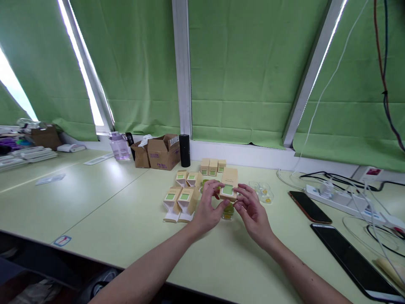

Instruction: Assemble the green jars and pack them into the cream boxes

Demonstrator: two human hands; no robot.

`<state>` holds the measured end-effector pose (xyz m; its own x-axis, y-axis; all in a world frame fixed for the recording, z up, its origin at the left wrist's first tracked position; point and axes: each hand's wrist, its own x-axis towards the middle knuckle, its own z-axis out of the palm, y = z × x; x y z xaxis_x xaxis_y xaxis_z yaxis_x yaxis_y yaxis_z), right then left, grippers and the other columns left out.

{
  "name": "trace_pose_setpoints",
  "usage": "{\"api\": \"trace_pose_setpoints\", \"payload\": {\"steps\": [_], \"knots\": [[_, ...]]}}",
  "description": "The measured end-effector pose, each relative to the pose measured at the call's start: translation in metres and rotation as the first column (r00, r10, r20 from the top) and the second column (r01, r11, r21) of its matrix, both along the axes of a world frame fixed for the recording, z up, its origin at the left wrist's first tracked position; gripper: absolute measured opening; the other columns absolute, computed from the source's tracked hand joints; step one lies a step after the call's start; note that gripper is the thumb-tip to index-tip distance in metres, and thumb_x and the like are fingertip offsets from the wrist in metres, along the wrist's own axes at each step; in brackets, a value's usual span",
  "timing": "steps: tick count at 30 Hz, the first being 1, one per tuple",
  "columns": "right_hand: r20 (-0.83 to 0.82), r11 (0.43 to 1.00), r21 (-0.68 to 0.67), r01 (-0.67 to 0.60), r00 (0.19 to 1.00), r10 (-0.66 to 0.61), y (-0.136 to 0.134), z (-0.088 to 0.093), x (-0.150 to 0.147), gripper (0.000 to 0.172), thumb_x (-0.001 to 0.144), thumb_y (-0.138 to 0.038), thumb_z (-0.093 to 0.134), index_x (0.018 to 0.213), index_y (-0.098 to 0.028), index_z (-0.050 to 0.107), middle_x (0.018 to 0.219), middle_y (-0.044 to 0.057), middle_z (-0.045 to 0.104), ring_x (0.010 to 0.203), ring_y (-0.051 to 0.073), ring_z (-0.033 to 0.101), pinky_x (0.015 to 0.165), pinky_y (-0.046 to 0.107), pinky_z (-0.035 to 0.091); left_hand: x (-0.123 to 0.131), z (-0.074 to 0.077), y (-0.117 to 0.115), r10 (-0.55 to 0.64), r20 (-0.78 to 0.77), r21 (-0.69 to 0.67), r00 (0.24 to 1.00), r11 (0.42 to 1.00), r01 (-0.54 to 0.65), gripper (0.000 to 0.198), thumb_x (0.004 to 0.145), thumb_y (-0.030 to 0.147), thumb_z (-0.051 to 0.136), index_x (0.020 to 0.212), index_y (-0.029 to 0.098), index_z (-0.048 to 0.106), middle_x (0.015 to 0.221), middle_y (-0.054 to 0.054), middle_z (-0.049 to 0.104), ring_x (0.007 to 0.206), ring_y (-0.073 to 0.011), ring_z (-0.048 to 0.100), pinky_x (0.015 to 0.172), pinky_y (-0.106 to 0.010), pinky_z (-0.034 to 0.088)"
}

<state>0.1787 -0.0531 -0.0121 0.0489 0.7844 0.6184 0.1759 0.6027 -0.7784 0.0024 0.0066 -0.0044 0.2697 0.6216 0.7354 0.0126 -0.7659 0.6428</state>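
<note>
In front of me is a small kraft cardboard box (229, 179) with a green label or window on its face. My left hand (207, 213) has its fingers curled at the box's left edge, thumb near the lower edge. From the other side, the curled fingers of my right hand (255, 215) meet the right edge. A small green jar (228, 212) with something yellow in it sits just under the box, between my hands. To the left stand several similar kraft boxes with open white flaps (186, 199). More green items behind my left hand are partly hidden.
Three small closed boxes (213, 167) stand at the back, near a black cylinder (184, 150) and an open carton (162, 153). Clear plastic cups (265, 193) lie right of my hands. Farther right are a phone (309, 207), a tablet (351, 257) and a power strip (346, 202) with cables.
</note>
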Motion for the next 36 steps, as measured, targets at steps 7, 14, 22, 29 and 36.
{"api": "trace_pose_setpoints", "payload": {"steps": [7, 14, 22, 29, 36], "knots": [[-0.016, 0.998, -0.048, -0.051, 0.999, 0.05, -0.003, 0.003, -0.004, 0.041, 0.099, -0.042, 0.062, 0.14, -0.036, 0.058, 0.159, 0.008, 0.044, 0.127, 0.026, 0.058, 0.103, 0.044, 0.053, 0.0, -0.001, -0.004, 0.039, -0.058, 0.046, 0.998, 0.998, -0.037, 0.045, 0.096, 0.03, 0.065, 0.136, 0.028, 0.047, 0.141, -0.012, 0.047, 0.13, -0.0266, 0.051, 0.107, -0.044, 0.047], [0.108, 1.0, -0.019, 0.021, 0.994, -0.019, -0.006, -0.001, -0.002, 0.049, 0.1, -0.042, 0.061, 0.148, -0.039, 0.051, 0.165, 0.006, 0.038, 0.146, 0.03, 0.044, 0.11, 0.049, 0.049, -0.003, 0.002, -0.006, 0.082, -0.105, 0.07, 0.991, 0.995, -0.075, 0.05, 0.097, 0.033, 0.063, 0.143, 0.03, 0.044, 0.148, -0.012, 0.047, 0.141, -0.0295, 0.044, 0.115, -0.05, 0.041], [0.177, 0.996, 0.088, -0.004, 0.984, -0.011, -0.012, 0.001, -0.007, 0.061, 0.104, -0.038, 0.051, 0.16, -0.041, 0.026, 0.171, 0.002, 0.023, 0.157, 0.026, 0.027, 0.125, 0.055, 0.032, -0.003, 0.003, -0.006, 0.067, -0.084, -0.036, 0.994, 0.997, -0.07, 0.058, 0.098, 0.038, 0.061, 0.149, 0.025, 0.037, 0.148, -0.016, 0.05, 0.132, -0.0294, 0.053, 0.108, -0.048, 0.047], [0.375, 0.99, 0.143, 0.008, 0.925, -0.062, -0.017, 0.006, -0.006, 0.065, 0.104, -0.031, 0.048, 0.162, -0.04, 0.021, 0.171, 0.0, 0.025, 0.16, 0.027, 0.015, 0.128, 0.063, 0.02, -0.003, 0.003, 0.0, 0.123, -0.077, -0.04, 0.989, 0.991, -0.126, 0.052, 0.098, 0.046, 0.06, 0.143, 0.022, 0.048, 0.139, -0.015, 0.054, 0.125, -0.0277, 0.057, 0.101, -0.044, 0.052], [0.43, 0.991, 0.127, -0.043, 0.903, -0.016, -0.019, 0.005, -0.007, 0.062, 0.104, -0.024, 0.044, 0.161, -0.038, 0.025, 0.169, 0.0, 0.031, 0.16, 0.025, 0.015, 0.129, 0.058, 0.022, -0.003, 0.006, 0.004, 0.108, -0.032, -0.152, 0.994, 0.982, -0.111, 0.05, 0.092, 0.051, 0.067, 0.131, 0.02, 0.06, 0.118, -0.011, 0.066, 0.103, -0.0235, 0.064, 0.089, -0.039, 0.055]]}}
